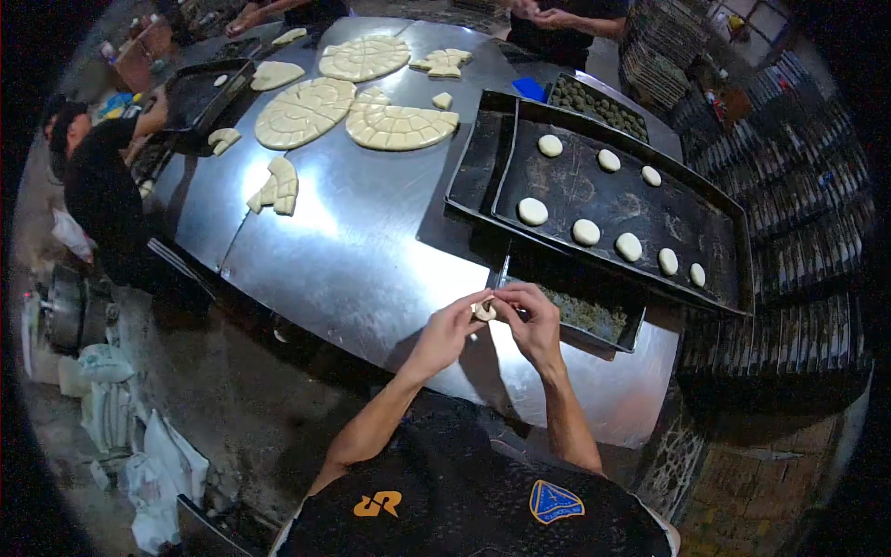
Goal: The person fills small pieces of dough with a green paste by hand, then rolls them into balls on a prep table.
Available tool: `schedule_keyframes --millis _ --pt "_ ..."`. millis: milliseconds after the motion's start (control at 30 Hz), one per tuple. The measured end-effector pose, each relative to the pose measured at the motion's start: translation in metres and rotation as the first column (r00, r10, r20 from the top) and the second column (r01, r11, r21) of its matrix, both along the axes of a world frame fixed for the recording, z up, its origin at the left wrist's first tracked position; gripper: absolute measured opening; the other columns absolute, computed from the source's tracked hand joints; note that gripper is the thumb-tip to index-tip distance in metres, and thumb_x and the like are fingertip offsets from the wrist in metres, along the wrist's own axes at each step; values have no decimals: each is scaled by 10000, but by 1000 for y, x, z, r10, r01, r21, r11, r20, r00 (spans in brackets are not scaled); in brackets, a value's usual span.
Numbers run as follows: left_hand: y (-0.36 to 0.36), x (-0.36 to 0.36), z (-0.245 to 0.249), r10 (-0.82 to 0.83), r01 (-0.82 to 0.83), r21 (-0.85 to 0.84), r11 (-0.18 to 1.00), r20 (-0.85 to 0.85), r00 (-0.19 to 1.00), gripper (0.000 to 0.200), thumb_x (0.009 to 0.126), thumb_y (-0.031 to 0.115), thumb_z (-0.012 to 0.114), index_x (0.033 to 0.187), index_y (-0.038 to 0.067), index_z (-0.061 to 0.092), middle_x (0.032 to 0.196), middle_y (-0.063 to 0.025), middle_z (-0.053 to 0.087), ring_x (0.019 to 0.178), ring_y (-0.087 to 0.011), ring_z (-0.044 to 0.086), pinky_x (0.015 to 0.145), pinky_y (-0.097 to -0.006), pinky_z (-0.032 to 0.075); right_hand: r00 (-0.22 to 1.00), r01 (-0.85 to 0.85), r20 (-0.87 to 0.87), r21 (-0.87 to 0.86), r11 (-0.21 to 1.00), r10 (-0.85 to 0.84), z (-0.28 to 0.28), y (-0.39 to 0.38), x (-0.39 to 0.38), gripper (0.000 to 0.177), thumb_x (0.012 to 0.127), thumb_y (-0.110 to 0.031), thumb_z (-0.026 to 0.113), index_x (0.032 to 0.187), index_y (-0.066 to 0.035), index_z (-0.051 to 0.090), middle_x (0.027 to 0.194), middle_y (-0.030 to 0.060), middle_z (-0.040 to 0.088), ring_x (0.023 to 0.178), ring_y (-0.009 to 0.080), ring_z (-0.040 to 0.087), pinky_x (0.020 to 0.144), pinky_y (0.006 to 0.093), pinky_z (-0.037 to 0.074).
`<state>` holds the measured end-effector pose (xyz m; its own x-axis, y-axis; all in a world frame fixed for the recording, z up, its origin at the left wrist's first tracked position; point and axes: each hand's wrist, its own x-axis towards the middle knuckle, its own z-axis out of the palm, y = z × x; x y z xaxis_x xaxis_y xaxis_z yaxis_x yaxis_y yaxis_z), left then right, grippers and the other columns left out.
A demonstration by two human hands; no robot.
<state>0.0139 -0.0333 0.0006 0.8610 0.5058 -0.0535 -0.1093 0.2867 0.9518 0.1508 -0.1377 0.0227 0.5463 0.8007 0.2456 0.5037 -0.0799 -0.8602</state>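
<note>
A small piece of pale dough is pinched between my two hands above the front of the metal table, a dark spot showing in its middle. My left hand grips it from the left, fingertips closed at its edge. From the other side, my right hand presses on it with thumb and fingers together. Just beyond my right hand lies a tray of greenish crumbly filling, partly covered by that hand. Behind it, a large black baking tray holds several round white dough pieces in two rows.
Scored dough slabs and a smaller cut piece lie on the metal table. A tray of dark balls stands at the back. Co-workers are at the left and far side. Stacked trays line the right.
</note>
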Motion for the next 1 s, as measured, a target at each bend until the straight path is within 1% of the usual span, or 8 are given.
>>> schedule_keyframes --millis 133,200,300,433,500,600,667,1000 --pt "7 -10 -2 -24 38 -509 860 34 999 445 1001 162 456 1406 7 354 1278 -104 503 1144 -179 528 970 -315 458 982 -124 -132 82 989 134 24 4 -14 274 786 -49 726 1054 -13 678 1053 115 631 915 223 640 803 301 520" --pt "8 -14 -1 -25 39 -477 878 35 999 447 993 183 477 1392 12 371 1260 -95 508 1129 -171 529 977 -314 447 984 -178 -3 15 984 178 31 8 -18 295 777 -33 730 1066 -10 676 1043 113 626 969 221 625 836 303 524" --pt "14 -17 -3 -31 80 -482 873 108 994 424 967 226 543 1329 33 439 1205 -72 526 1075 -148 536 955 -303 439 885 -123 -449 35 992 126 20 14 -17 192 788 -56 727 967 2 691 978 100 628 944 213 610 848 327 503" --pt "14 -19 -6 171 -36 -711 702 119 978 321 941 213 594 1209 70 490 1140 -41 536 1015 -127 541 896 -282 451 947 -215 -236 32 976 217 17 24 -20 178 813 -38 705 977 11 659 985 80 588 893 166 604 774 278 532" --pt "16 -17 -6 220 -103 -620 778 114 969 286 947 201 586 1183 71 491 1123 -39 532 1013 -124 539 891 -284 450 984 -166 68 -22 986 167 42 28 -34 223 793 -62 733 993 -2 653 967 79 586 856 157 597 766 278 527" --pt "19 -18 -1 271 -177 -462 869 146 952 216 958 159 563 1136 67 483 1088 -41 519 1004 -120 538 876 -282 450 960 -47 -276 11 999 48 38 37 -44 234 783 -68 743 992 -9 653 958 75 582 841 152 593 758 275 531" --pt "32 -23 5 127 -113 -132 985 104 986 235 948 170 582 1130 60 481 1110 -57 511 998 -118 540 868 -274 455 987 -89 -130 17 996 90 29 37 -40 232 794 -73 725 1012 -28 657 948 116 615 824 202 630 706 313 559" --pt "43 -30 1 209 -188 -203 961 85 974 200 961 191 562 1103 55 526 1031 -48 587 889 -98 553 803 -274 448 987 -152 52 41 988 149 26 48 -50 207 789 -34 719 978 -13 639 971 120 596 867 230 624 702 306 528"
